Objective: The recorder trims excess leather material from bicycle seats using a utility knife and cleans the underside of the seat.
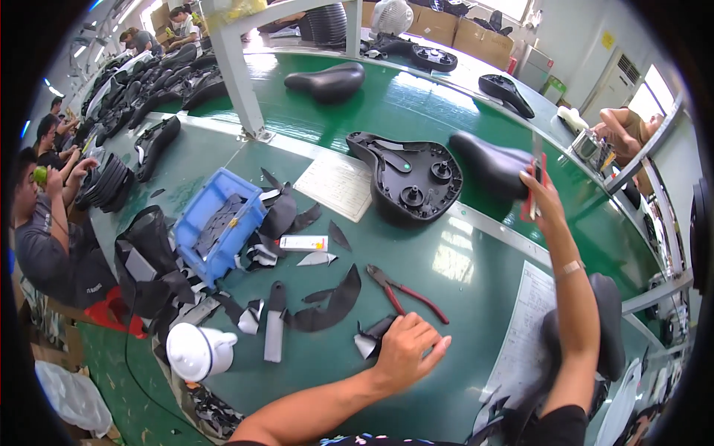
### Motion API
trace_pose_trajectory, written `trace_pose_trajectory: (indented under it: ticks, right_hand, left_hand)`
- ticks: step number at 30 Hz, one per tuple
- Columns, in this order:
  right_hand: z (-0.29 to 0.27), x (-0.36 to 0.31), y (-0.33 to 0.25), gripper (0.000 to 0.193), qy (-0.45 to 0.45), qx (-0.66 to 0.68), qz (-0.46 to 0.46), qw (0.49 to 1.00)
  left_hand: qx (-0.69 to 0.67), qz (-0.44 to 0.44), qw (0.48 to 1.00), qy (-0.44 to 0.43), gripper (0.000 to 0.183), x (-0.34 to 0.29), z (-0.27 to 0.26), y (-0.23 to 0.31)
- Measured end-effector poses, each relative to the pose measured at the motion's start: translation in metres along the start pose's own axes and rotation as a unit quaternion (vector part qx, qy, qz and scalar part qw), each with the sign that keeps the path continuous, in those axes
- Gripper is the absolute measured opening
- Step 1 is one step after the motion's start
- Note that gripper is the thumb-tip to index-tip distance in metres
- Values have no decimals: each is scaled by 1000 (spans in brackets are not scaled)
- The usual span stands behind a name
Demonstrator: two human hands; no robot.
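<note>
My right hand [545,197] is raised at the right, closed around a red-handled tool [542,177] with a metal end pointing up; its exact kind is hard to make out. Just left of it, a black bicycle saddle [491,165] lies top up on the green belt. My left hand [409,348] rests low over the table, fingers loosely bent and thumb apart, with no object visible in it. Beside that hand lies a black and white scrap [375,334]. Red-handled pliers [405,292] lie open just beyond it. An upturned saddle [413,182] shows its black underside farther back.
A blue bin [222,223] with dark pieces, black offcuts [335,305], a grey-bladed tool [274,327] and a white mug [195,352] occupy the left side. Paper sheets [335,184] lie on the table. A metal post [236,82] rises at the back. Other people work around.
</note>
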State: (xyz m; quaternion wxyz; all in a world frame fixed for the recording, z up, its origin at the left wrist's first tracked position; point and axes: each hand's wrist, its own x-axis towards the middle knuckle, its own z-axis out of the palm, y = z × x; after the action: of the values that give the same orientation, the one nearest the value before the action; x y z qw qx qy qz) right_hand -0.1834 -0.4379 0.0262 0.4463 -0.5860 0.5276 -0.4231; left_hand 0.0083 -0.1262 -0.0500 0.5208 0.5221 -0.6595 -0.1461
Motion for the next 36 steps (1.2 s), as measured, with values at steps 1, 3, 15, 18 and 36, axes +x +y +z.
trace_pose_trajectory:
  ticks: [1,3,15,18,36]
  right_hand:
    - [-14,-43,-16,50,-2,-27,12,1000]
    - [-45,-122,-25,43,-10,-79,-55,995]
    - [11,-452,-2,42,-262,-400,-371,796]
    - [8,-476,8,45,-258,-232,-253,903]
    - [-25,-439,9,64,-191,-502,-264,801]
  left_hand:
    - [2,17,1000,9,18,-3,2,-1]
    - [-38,38,998,19,19,-8,8,2]
    - [-528,-417,714,-192,57,-25,-59,21]
    - [-543,-338,741,-204,62,-42,-89,31]
    - [-323,-367,846,-212,43,-25,-103,55]
